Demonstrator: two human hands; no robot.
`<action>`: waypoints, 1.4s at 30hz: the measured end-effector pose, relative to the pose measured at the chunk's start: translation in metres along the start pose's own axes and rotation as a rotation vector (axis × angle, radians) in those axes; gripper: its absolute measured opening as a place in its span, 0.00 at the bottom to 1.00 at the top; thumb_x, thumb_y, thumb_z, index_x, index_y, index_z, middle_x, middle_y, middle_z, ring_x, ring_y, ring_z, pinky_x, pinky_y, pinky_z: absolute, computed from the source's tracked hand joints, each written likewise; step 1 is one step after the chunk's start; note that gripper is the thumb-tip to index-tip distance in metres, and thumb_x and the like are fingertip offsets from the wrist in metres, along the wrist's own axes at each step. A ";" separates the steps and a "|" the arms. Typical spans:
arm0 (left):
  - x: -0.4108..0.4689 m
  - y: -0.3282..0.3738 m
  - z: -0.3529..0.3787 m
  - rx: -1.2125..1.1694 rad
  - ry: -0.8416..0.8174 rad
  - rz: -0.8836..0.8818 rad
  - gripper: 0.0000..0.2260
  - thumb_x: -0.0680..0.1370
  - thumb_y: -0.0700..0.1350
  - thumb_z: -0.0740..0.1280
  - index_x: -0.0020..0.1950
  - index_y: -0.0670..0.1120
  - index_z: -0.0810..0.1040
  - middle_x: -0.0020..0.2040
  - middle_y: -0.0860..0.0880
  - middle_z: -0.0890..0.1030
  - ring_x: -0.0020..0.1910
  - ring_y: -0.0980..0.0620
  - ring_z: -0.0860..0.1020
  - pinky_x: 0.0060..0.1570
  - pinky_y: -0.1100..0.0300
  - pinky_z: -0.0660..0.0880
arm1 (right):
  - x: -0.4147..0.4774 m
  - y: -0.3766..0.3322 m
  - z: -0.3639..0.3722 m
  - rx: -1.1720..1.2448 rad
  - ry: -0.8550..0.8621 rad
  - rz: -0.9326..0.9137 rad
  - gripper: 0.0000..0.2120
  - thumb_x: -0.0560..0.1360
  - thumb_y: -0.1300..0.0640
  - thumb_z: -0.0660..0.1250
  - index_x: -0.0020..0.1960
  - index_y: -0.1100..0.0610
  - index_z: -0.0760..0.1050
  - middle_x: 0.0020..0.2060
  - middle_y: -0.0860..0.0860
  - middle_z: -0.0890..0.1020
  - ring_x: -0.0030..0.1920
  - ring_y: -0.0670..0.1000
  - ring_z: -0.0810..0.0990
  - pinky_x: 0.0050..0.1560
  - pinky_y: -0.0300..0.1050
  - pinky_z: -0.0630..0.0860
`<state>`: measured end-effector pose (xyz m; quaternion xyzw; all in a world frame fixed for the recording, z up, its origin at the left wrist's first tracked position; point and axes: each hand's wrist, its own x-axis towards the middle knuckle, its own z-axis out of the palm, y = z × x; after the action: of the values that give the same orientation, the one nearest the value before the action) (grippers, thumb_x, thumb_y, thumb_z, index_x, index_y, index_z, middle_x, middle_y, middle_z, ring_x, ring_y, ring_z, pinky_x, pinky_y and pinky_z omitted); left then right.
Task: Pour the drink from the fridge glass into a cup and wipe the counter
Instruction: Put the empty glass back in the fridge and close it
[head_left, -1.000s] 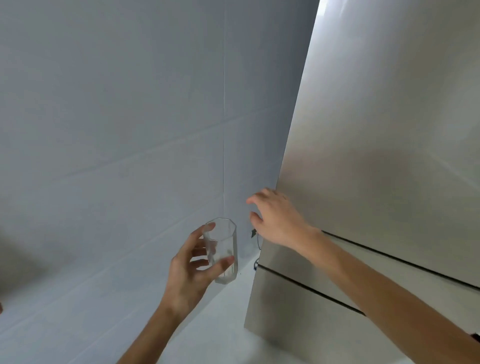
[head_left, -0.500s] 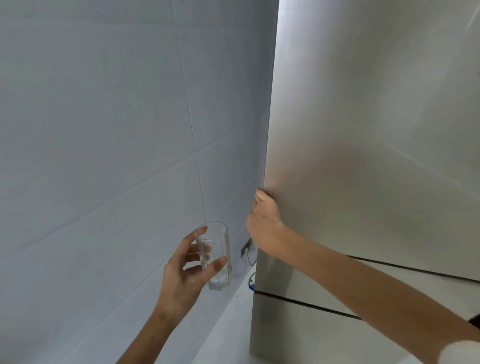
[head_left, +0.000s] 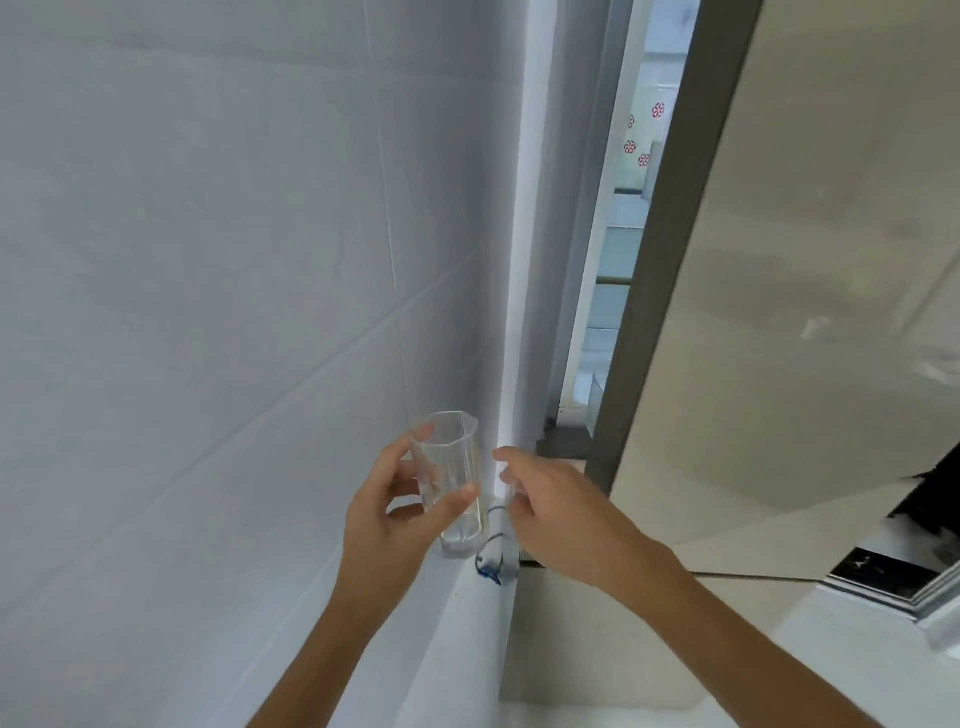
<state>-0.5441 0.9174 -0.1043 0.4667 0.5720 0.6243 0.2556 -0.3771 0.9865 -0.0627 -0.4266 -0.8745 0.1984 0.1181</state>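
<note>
My left hand (head_left: 395, 509) grips a clear faceted glass (head_left: 451, 467), held upright in front of the tiled wall, with a little clear liquid at its bottom. My right hand (head_left: 558, 512) hovers just right of the glass with fingers spread, holding nothing, below the edge of the fridge door (head_left: 779, 260). That steel door stands partly open, and through the gap I see lit fridge shelves (head_left: 623, 234) and a container with red round marks (head_left: 644, 135). No cup or cloth is in view.
A pale tiled wall (head_left: 208, 260) fills the left side, close to the fridge. A blue-and-white cable bundle (head_left: 496, 556) hangs in the corner behind the glass. The fridge's lower drawer fronts (head_left: 701, 597) lie below the open door, with a dark object (head_left: 878, 574) at the right edge.
The fridge door has swung open from shut. My right hand has left the door's edge and dropped down beside the glass. My left hand still holds the glass.
</note>
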 end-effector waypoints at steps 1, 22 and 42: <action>0.003 0.007 -0.002 -0.016 -0.015 0.013 0.27 0.67 0.50 0.79 0.65 0.57 0.77 0.43 0.54 0.82 0.46 0.51 0.82 0.44 0.63 0.82 | -0.009 -0.005 -0.001 0.229 -0.003 -0.006 0.19 0.80 0.60 0.58 0.67 0.42 0.67 0.59 0.44 0.77 0.59 0.46 0.77 0.57 0.40 0.74; 0.112 0.160 0.087 -0.235 -0.219 0.269 0.28 0.70 0.59 0.71 0.68 0.55 0.75 0.55 0.56 0.84 0.54 0.61 0.82 0.53 0.69 0.77 | 0.022 -0.003 -0.117 0.690 0.883 0.027 0.30 0.65 0.54 0.81 0.58 0.33 0.71 0.51 0.36 0.80 0.50 0.36 0.78 0.48 0.29 0.75; 0.323 0.283 0.312 0.472 -0.436 0.569 0.23 0.71 0.59 0.75 0.62 0.52 0.76 0.51 0.50 0.82 0.52 0.52 0.78 0.44 0.63 0.70 | 0.132 0.168 -0.271 0.471 1.084 0.145 0.29 0.68 0.48 0.77 0.67 0.48 0.72 0.53 0.48 0.77 0.53 0.45 0.76 0.56 0.40 0.73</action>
<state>-0.3503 1.2808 0.2310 0.7725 0.4804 0.4085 0.0744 -0.2381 1.2519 0.1091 -0.4881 -0.5906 0.1485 0.6252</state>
